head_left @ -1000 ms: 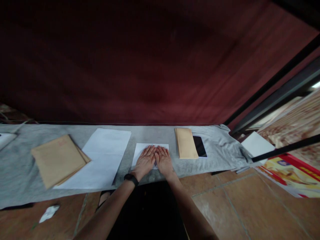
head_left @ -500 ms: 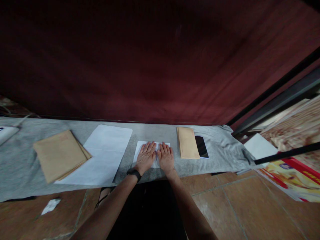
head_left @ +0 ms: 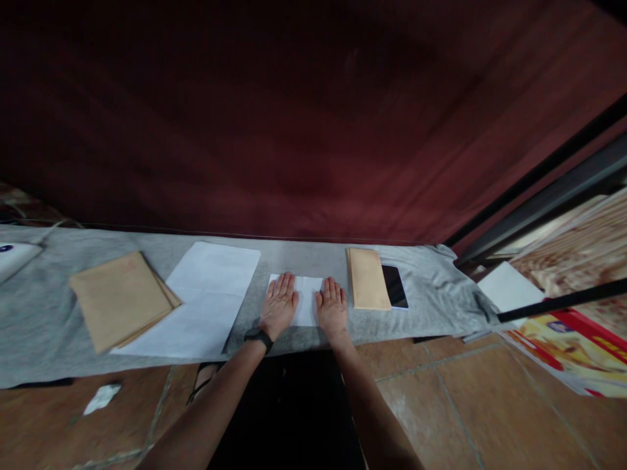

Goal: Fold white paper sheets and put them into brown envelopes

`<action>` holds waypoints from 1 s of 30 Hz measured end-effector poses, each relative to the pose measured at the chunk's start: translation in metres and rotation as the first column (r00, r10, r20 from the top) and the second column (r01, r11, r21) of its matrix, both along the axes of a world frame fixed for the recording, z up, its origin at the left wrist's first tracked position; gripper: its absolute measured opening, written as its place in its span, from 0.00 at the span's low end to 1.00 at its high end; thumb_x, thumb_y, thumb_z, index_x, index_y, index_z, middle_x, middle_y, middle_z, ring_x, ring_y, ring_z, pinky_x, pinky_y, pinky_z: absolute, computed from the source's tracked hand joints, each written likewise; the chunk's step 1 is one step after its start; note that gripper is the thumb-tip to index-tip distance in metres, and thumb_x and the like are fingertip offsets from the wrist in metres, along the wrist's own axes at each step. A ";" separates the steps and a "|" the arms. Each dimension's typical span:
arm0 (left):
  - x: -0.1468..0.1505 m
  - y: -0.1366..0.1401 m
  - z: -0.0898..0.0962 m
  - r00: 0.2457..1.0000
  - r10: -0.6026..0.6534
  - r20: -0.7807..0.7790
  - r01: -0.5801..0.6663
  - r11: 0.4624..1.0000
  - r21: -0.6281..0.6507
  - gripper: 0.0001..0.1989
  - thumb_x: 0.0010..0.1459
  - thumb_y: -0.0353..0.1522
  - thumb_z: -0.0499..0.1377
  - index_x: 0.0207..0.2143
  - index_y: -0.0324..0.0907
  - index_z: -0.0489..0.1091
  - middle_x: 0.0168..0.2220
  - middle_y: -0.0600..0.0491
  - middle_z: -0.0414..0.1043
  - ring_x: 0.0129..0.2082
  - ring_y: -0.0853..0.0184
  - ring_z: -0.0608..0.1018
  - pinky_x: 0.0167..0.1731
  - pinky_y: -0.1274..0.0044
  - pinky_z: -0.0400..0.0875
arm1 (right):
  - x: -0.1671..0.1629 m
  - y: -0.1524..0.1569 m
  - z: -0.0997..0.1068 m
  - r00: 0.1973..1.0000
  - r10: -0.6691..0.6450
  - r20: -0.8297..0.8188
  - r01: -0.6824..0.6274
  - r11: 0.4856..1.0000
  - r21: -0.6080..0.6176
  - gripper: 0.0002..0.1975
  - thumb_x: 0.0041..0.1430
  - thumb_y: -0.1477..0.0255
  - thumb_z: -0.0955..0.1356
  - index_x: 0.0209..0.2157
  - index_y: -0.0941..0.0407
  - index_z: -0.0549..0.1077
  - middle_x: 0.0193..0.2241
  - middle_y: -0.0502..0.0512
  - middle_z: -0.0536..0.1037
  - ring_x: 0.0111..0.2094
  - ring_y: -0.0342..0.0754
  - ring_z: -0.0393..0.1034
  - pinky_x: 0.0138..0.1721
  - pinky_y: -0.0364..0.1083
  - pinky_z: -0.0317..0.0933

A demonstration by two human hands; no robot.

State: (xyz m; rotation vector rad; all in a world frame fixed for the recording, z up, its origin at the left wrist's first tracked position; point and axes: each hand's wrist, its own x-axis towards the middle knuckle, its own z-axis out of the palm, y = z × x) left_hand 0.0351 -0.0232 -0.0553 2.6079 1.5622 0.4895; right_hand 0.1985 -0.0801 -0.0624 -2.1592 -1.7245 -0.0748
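Note:
A folded sheet of white paper (head_left: 307,303) lies on the grey cloth (head_left: 289,258) in front of me. My left hand (head_left: 280,305) rests flat on its left part, fingers stretched out and pointing away from me. Over the right part, my right hand (head_left: 333,305) lies flat too, its fingers open. Between the two hands the middle of the paper shows. Each palm hides some of the sheet. Left of my left hand are larger white sheets (head_left: 210,313), partly under a stack of brown envelopes (head_left: 122,297).
Right of my right hand, another stack of brown envelopes (head_left: 369,279) partly covers a dark-screened phone (head_left: 396,287). A dark red curtain (head_left: 304,163) hangs behind the cloth. At far right stand a black metal frame (head_left: 553,186) and a colourful box (head_left: 578,349). Crumpled white paper (head_left: 102,398) lies on the tiled floor.
My hands have slid apart from the middle of the folded paper, the left one leftward and the right one rightward. More of the paper's middle shows between them.

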 end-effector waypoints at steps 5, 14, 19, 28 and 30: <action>-0.016 0.001 -0.005 0.997 0.083 0.009 -0.083 0.996 0.014 0.30 0.67 0.36 0.42 0.68 0.33 0.53 0.68 0.41 0.55 0.70 0.58 0.56 0.68 0.62 0.48 | -0.001 0.000 0.001 1.000 -0.008 0.005 0.008 1.000 -0.015 0.28 0.73 0.65 0.55 0.67 0.65 0.56 0.66 0.68 0.60 0.67 0.58 0.53 0.66 0.60 0.47; -0.038 -0.021 -0.009 0.978 0.203 0.053 -0.206 0.976 0.065 0.32 0.68 0.39 0.41 0.67 0.28 0.53 0.68 0.35 0.56 0.70 0.53 0.56 0.66 0.59 0.53 | -0.002 -0.001 -0.001 1.000 -0.010 0.011 0.010 1.000 0.018 0.28 0.73 0.64 0.55 0.67 0.65 0.57 0.66 0.68 0.60 0.67 0.58 0.54 0.65 0.60 0.46; -0.044 -0.040 -0.003 0.980 0.181 0.084 -0.187 0.979 0.079 0.31 0.69 0.39 0.41 0.67 0.27 0.53 0.69 0.36 0.52 0.70 0.52 0.54 0.66 0.58 0.53 | -0.002 -0.002 0.000 1.000 -0.007 0.027 0.007 1.000 0.004 0.28 0.73 0.64 0.55 0.67 0.65 0.57 0.66 0.68 0.60 0.67 0.59 0.54 0.65 0.59 0.47; -0.047 -0.063 0.008 0.992 -0.124 -0.017 0.124 0.992 0.034 0.28 0.70 0.40 0.43 0.66 0.37 0.59 0.68 0.45 0.56 0.69 0.58 0.57 0.68 0.61 0.53 | -0.004 -0.006 0.010 1.000 -0.001 0.025 0.000 0.999 0.034 0.27 0.73 0.67 0.56 0.67 0.66 0.57 0.66 0.70 0.60 0.67 0.57 0.54 0.66 0.58 0.47; -0.046 -0.063 0.009 0.993 -0.120 -0.020 0.120 0.992 0.038 0.27 0.70 0.39 0.43 0.66 0.36 0.59 0.68 0.44 0.56 0.69 0.58 0.58 0.67 0.60 0.53 | -0.011 -0.014 0.014 0.999 0.037 0.010 -0.037 0.998 0.056 0.27 0.73 0.68 0.55 0.67 0.66 0.55 0.67 0.68 0.59 0.68 0.57 0.53 0.66 0.58 0.47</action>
